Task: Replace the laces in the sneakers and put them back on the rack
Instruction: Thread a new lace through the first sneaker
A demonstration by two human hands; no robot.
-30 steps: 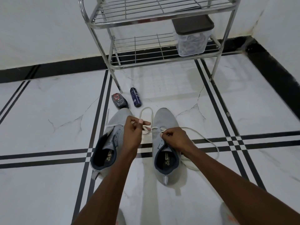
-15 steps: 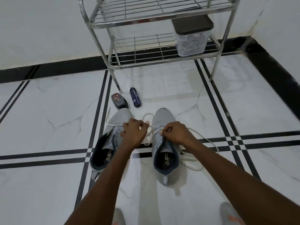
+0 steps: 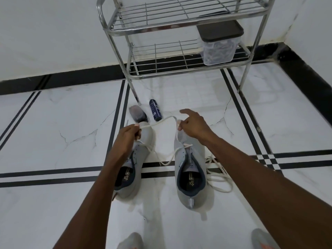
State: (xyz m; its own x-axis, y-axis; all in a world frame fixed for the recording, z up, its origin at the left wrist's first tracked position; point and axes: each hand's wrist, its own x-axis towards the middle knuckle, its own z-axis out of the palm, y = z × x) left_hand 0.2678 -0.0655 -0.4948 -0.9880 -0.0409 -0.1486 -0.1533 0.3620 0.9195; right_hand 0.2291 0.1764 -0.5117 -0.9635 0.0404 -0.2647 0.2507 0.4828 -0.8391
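Note:
Two grey sneakers stand side by side on the white floor, toes toward the rack: the left sneaker [image 3: 133, 169] and the right sneaker [image 3: 190, 178]. A white lace [image 3: 162, 122] runs through the right sneaker's lower eyelets and stretches between my hands above the toes. My left hand [image 3: 128, 139] pinches one stretch of it over the left sneaker's toe. My right hand [image 3: 193, 125] grips the other stretch over the right sneaker's toe, index finger raised. Loose lace [image 3: 220, 178] lies coiled on the floor right of the right sneaker. The metal rack [image 3: 179, 22] stands behind.
A clear box with a dark lid [image 3: 218, 44] sits on the rack's lower shelf at right. A dark blue can [image 3: 155, 112] and a small dark container [image 3: 138, 115] lie on the floor by the rack's left leg. White walls meet at the back right.
Both hands have lifted away from the right sneaker's eyelets and moved apart, toward the toes, pulling the lace taut between them. More lace now lies coiled right of the right sneaker.

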